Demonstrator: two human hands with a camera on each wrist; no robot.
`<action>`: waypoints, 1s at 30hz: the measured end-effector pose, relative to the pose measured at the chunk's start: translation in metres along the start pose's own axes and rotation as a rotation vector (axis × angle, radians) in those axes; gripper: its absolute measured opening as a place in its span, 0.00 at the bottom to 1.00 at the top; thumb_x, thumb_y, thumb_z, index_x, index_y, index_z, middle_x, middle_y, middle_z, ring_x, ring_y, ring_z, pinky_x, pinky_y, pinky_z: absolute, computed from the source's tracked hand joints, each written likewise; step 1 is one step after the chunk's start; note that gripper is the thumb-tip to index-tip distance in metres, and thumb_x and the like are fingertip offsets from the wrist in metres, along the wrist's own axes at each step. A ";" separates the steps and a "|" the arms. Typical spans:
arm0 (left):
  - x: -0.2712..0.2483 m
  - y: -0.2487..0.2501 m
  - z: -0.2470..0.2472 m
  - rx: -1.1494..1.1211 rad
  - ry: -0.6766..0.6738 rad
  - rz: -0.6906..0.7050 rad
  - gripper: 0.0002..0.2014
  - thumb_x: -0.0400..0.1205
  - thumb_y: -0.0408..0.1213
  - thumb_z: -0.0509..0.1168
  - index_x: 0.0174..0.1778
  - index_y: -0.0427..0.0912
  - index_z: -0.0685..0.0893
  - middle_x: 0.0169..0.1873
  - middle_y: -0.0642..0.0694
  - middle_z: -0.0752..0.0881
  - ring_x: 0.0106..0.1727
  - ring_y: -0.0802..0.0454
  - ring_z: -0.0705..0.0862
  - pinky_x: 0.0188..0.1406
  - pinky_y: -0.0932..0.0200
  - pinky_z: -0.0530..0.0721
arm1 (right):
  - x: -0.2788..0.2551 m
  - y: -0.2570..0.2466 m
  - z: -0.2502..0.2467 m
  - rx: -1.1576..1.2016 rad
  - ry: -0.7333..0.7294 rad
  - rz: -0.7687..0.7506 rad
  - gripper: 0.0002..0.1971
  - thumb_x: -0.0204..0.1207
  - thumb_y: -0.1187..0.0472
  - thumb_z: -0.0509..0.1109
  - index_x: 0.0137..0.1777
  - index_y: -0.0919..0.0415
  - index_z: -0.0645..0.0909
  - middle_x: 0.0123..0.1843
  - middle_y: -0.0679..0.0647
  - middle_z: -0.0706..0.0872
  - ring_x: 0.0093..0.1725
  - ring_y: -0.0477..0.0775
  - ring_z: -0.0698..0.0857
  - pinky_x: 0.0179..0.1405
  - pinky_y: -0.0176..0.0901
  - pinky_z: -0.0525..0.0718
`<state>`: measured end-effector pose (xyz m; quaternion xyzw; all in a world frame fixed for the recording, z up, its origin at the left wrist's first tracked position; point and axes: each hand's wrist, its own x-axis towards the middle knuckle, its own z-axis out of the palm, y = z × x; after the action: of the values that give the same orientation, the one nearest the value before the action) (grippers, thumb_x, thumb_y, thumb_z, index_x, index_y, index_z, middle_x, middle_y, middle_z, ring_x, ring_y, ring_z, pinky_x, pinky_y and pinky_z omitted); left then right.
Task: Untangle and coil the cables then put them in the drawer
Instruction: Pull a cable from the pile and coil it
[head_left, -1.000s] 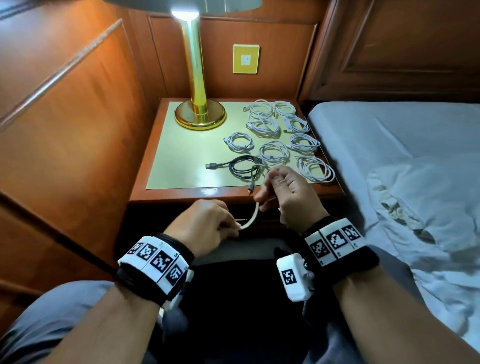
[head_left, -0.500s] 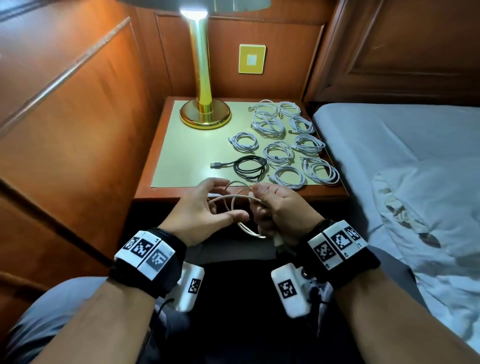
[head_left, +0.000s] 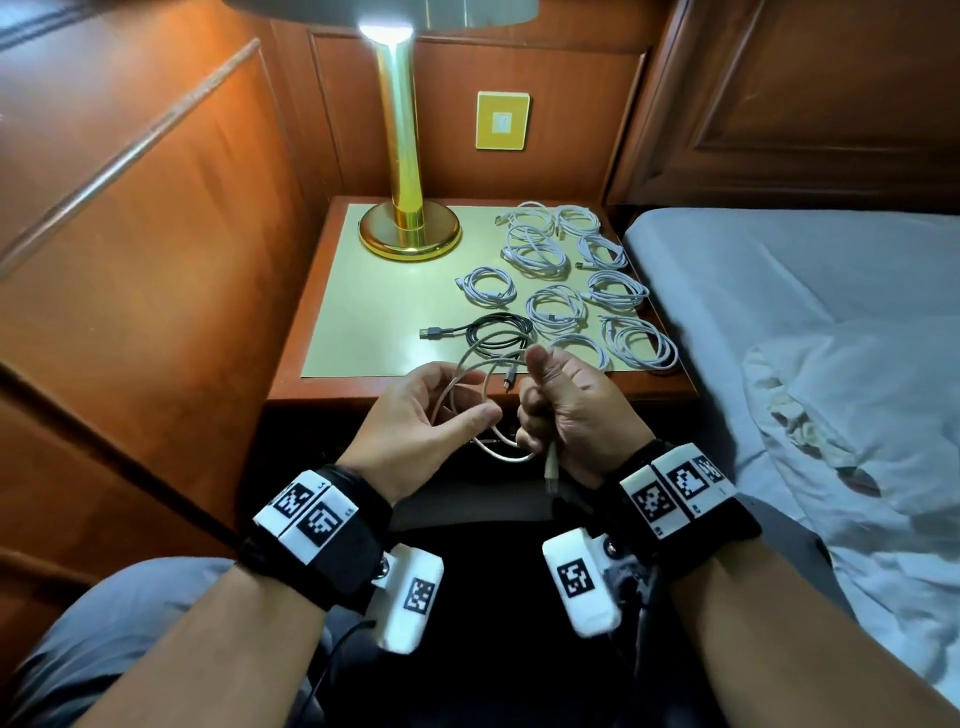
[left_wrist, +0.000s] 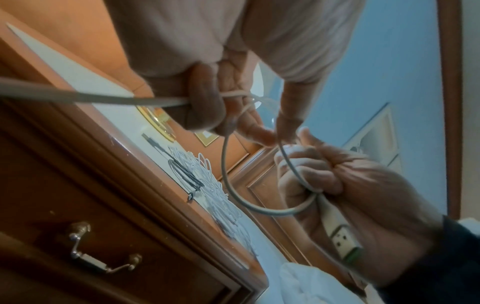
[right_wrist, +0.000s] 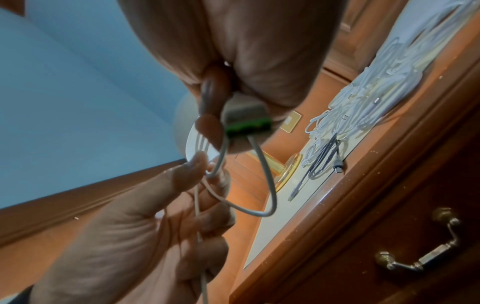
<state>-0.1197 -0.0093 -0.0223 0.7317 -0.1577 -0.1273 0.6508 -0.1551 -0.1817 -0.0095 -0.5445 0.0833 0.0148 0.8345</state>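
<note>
Right hand (head_left: 576, 410) fisted on white USB cable (head_left: 470, 379), plug hanging below; left hand (head_left: 421, 415) pinches its loops. Both in front of nightstand's (head_left: 311, 364) front edge; coiled cables (head_left: 566, 275) at its right side.

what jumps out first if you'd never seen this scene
Both hands meet in front of the nightstand, the left hand and right hand looping one pale cable. Behind them, a gold lamp glows over rows of coiled white cables and one black cable.

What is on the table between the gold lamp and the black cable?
Nothing: in the head view, the stretch of pale mat between the lamp base and the black cable is bare. White coils lie off to the right.
</note>
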 end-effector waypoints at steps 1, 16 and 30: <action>0.000 0.000 0.001 -0.010 0.002 -0.005 0.15 0.77 0.31 0.78 0.57 0.34 0.85 0.41 0.46 0.89 0.43 0.53 0.86 0.52 0.59 0.84 | 0.001 0.001 0.001 -0.021 0.009 -0.008 0.13 0.81 0.49 0.65 0.45 0.58 0.68 0.27 0.49 0.70 0.20 0.45 0.63 0.19 0.37 0.71; 0.010 -0.013 -0.013 0.648 -0.063 0.175 0.17 0.83 0.28 0.59 0.67 0.40 0.78 0.46 0.46 0.84 0.49 0.46 0.82 0.53 0.55 0.79 | 0.005 0.001 0.007 -0.151 -0.127 0.162 0.12 0.87 0.61 0.60 0.43 0.64 0.77 0.27 0.52 0.62 0.20 0.44 0.62 0.23 0.40 0.79; 0.021 -0.012 -0.038 0.550 0.067 0.535 0.13 0.83 0.27 0.68 0.62 0.36 0.89 0.44 0.44 0.83 0.43 0.52 0.82 0.46 0.68 0.80 | -0.001 -0.021 -0.003 0.132 -0.089 0.248 0.22 0.83 0.39 0.58 0.31 0.51 0.66 0.19 0.44 0.56 0.14 0.43 0.53 0.20 0.33 0.49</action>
<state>-0.0847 0.0180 -0.0289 0.8157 -0.3500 0.1178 0.4453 -0.1536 -0.1930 0.0083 -0.4728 0.1137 0.1362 0.8631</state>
